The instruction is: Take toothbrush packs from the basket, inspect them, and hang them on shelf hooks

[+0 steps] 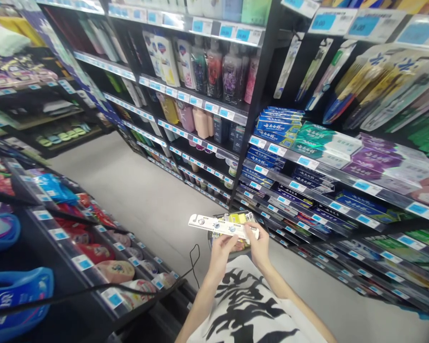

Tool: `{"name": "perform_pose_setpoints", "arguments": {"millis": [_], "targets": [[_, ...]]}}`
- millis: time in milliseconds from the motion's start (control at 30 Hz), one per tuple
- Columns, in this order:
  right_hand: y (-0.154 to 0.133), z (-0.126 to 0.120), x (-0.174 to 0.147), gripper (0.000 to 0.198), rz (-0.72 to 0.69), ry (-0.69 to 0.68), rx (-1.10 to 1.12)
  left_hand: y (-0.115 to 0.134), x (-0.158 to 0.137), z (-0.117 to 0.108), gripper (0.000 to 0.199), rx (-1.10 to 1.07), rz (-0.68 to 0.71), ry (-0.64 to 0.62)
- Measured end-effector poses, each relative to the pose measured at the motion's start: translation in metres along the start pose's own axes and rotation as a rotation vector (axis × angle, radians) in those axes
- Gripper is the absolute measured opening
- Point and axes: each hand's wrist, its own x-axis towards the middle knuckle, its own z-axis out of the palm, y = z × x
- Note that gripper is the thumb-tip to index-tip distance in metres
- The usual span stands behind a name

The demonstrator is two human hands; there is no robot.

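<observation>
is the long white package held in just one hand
No, both the left hand and the right hand grip the long white package in front of the body.

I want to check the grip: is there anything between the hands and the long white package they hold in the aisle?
Nothing visible. The left hand and the right hand both grip the white package directly with bare fingers, from below. A basket with yellow items sits behind and under it, not between.
</observation>
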Motion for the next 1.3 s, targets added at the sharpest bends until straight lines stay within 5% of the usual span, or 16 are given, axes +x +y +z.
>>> {"name": "perform_pose_setpoints", "arguments": {"millis": [900, 1133, 1300], "targets": [[-0.013, 0.006, -0.008, 0.010, -0.158, -0.167, -0.003, -0.016, 0.010, -0.005, 0.049, -0.027, 0.016, 0.110], [-0.013, 0.008, -0.013, 0.009, -0.510, -0.199, -0.271, -0.022, 0.010, 0.000, 0.065, -0.156, 0.020, 0.203], [-0.002, 0.005, -0.011, 0.018, -0.725, -0.324, -0.455, -0.026, 0.010, -0.003, 0.058, -0.196, 0.021, 0.184]]}}
